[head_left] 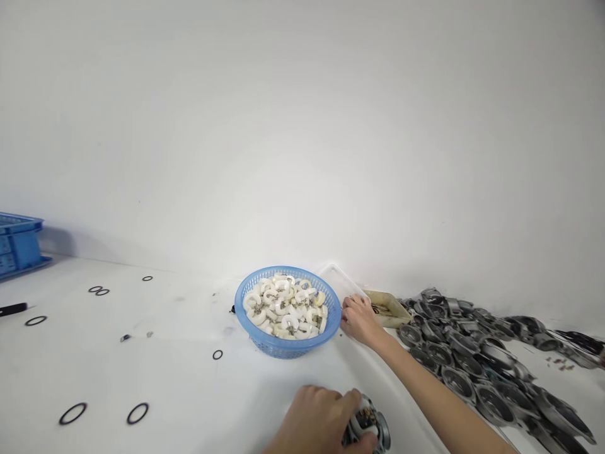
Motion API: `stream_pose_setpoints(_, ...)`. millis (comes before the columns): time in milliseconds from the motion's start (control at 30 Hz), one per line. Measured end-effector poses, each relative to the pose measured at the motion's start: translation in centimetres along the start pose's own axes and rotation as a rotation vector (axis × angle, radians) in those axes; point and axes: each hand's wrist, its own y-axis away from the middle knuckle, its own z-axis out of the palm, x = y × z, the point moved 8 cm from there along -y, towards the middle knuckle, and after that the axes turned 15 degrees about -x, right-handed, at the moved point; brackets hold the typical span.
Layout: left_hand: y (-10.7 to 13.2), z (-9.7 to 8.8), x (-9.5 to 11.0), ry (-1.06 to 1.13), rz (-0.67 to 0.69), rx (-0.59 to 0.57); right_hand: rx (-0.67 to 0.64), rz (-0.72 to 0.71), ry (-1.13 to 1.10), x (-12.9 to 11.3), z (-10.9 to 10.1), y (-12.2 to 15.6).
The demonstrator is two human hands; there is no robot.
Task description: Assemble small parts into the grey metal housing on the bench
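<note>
My left hand is at the bottom edge, its fingers wrapped over a round grey metal housing that rests on the white table. My right hand reaches forward, fingers curled, to the right of a blue plastic basket heaped with white C-shaped plastic parts. It sits over a clear plastic tray, next to a small beige tray of tiny dark parts. Whatever its fingertips pinch is too small to see.
A pile of grey metal housings runs along the right side. Black rubber O-rings lie scattered on the left of the table. A blue crate stands at the far left and a black pen lies near it. A white wall is behind.
</note>
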Motion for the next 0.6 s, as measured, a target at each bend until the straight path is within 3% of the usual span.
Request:
stream_pose_setpoints(300,0.1,-0.2,0.0,0.035,-0.006,-0.027,-0.126,-0.005,0.090,0.0,0.0,-1.7)
stream_pose_setpoints(600,0.3,-0.5,0.2,0.050,-0.009,-0.054,-0.163,-0.009,0.069,-0.3,-0.1,-2.1)
